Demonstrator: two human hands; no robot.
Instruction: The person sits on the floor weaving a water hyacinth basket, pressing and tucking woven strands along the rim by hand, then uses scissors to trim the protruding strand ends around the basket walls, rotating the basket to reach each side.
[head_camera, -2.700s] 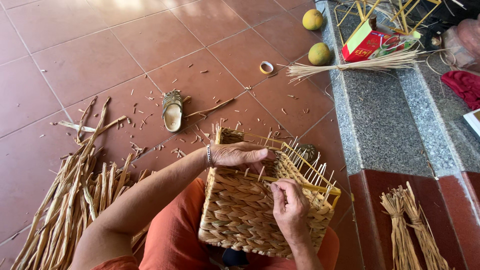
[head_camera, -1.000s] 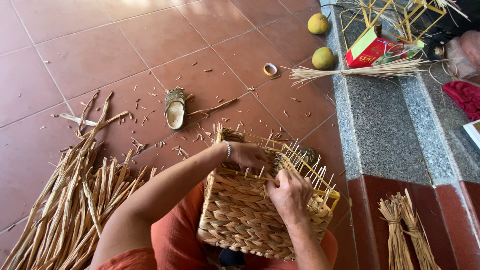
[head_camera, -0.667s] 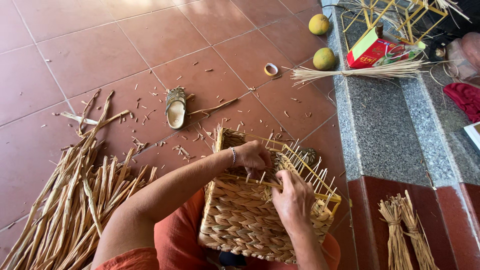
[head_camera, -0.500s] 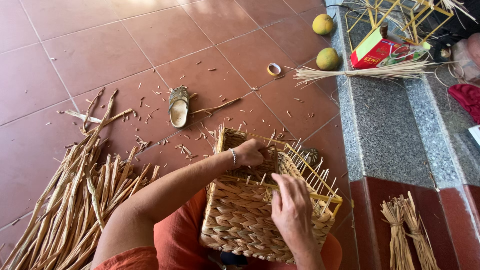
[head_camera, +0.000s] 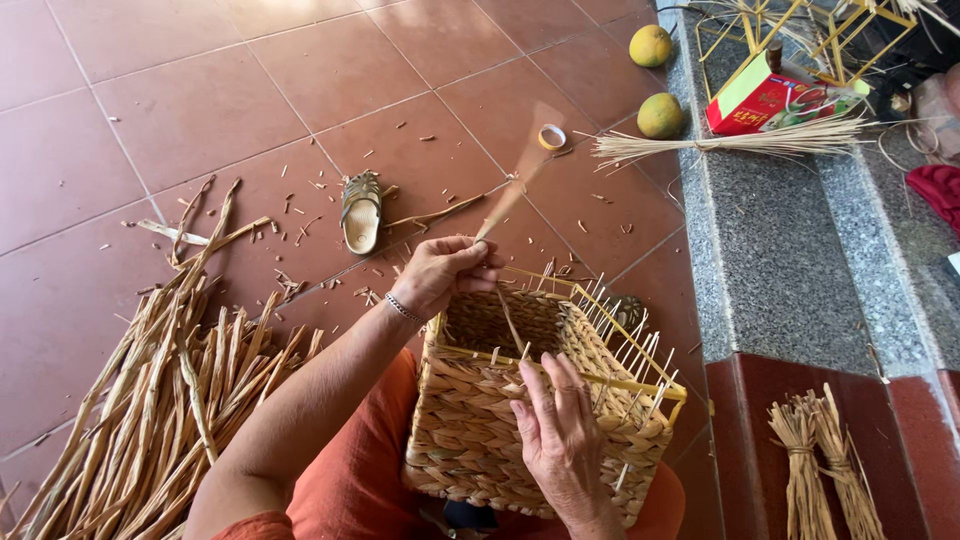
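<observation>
Terracotta floor tiles (head_camera: 180, 110) spread out under us, littered with small chips of dried fibre. Taking the half-woven basket (head_camera: 520, 430) on our lap as the landmark, we go from left to right. Well to its left lies a loose heap of dried reed strips (head_camera: 140, 400), fanned across the tiles. Beyond the basket, up and to its left, a single sandal (head_camera: 360, 210) rests sole-down, and farther off sits a small roll of tape (head_camera: 551, 137).

Our left hand (head_camera: 445, 272) is at the basket's far rim, fingers pinched shut on one weaving strand (head_camera: 508, 195). That strand runs from the pinch up and away toward the tape roll, its far part blurred; its lower end dips from the hand into the basket's open mouth. So the strand's long axis slants away from us, and the left hand is the one that has it.

Our right hand (head_camera: 565, 440) lies flat and open on the basket's near wall, fingers spread, gripping nothing, just below the yellow wire frame (head_camera: 640, 375) and its upright stakes.

Right of the basket rises a grey stone step (head_camera: 780, 260) with a tied bundle of thin straws (head_camera: 740, 140), two round yellow-green fruits (head_camera: 660, 115) and a red box (head_camera: 765, 100); two small tied reed bundles (head_camera: 820, 460) lie low on the right.
</observation>
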